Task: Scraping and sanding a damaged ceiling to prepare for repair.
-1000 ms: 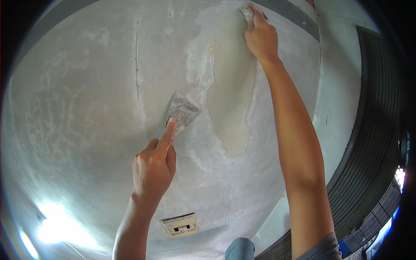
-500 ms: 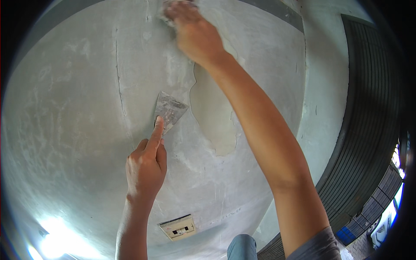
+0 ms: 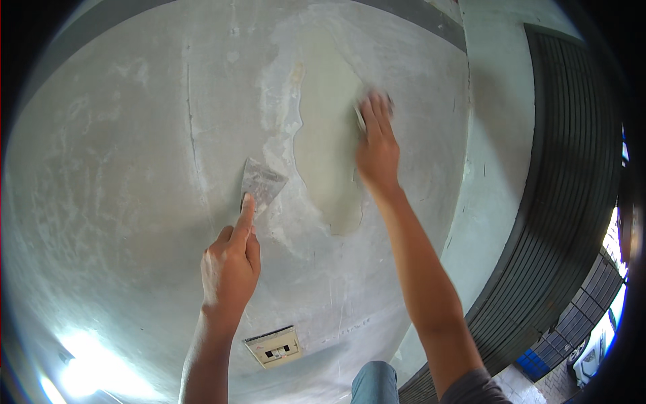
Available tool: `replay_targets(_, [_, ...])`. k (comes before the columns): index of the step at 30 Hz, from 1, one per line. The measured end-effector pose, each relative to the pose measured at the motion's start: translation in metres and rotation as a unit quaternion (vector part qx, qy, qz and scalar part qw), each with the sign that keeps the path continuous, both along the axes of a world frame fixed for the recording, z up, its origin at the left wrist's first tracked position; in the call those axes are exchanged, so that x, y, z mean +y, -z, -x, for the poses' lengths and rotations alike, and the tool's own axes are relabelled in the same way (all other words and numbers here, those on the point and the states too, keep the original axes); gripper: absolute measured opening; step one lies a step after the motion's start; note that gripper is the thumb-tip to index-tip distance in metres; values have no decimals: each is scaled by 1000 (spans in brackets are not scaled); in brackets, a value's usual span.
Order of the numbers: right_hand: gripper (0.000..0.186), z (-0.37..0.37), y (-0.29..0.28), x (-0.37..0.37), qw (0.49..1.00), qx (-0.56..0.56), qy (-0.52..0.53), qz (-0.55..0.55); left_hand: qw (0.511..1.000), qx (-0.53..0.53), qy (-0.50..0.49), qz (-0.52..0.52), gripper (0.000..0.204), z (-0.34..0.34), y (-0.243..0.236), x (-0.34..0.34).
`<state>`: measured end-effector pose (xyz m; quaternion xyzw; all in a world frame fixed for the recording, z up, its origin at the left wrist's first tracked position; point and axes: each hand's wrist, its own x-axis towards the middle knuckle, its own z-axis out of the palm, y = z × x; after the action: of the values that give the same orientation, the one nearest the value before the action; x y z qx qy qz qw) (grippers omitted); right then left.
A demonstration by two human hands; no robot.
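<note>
My left hand is wrapped round a putty knife, its index finger stretched along the smeared grey blade. The blade points up, close to the wall. My right hand presses a small flat pad on the wall, at the right edge of a smooth pale patch. Motion blurs those fingertips, and they hide most of the pad; only a pale edge and a dark corner show. Whitish smears surround the patch, which has an uneven outline.
A cream switch plate is set low in the wall. A thin vertical crack runs left of the patch. To the right stands a dark ribbed shutter. A bright lamp glows at lower left. My knee shows at the bottom.
My right hand has come down and to the right with the pad, from the top of the wall to the patch's right edge, uncovering the upper patch. The left hand has barely shifted.
</note>
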<state>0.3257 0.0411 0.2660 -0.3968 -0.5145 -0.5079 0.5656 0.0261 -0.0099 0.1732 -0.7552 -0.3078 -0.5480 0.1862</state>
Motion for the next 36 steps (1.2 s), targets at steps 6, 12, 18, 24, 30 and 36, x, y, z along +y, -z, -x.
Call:
replay_targets(6, [47,3,-97,2,993,-68,-92,-19,1000,9,-11,-11,53,3,-8,-5])
replay_targets(12, [51,-10,52,9,1000,-21,9,-15,998,9,8,65,57,7,48,-8])
replay_targets(18, [56,31,275,-28,980,107,-67,153,997,33,-3,75,60,6,134,-17])
replay_targets(24, [54,41,269,-16,983,133,-70,105,997,50,-26,60,62,14,137,-12])
replay_targets(30, [64,58,218,-10,971,220,-87,25,998,27,-3,54,59,3,101,-14])
replay_targets(36, [54,109,297,-22,977,14,-131,170,995,24,-28,90,59,22,157,-23])
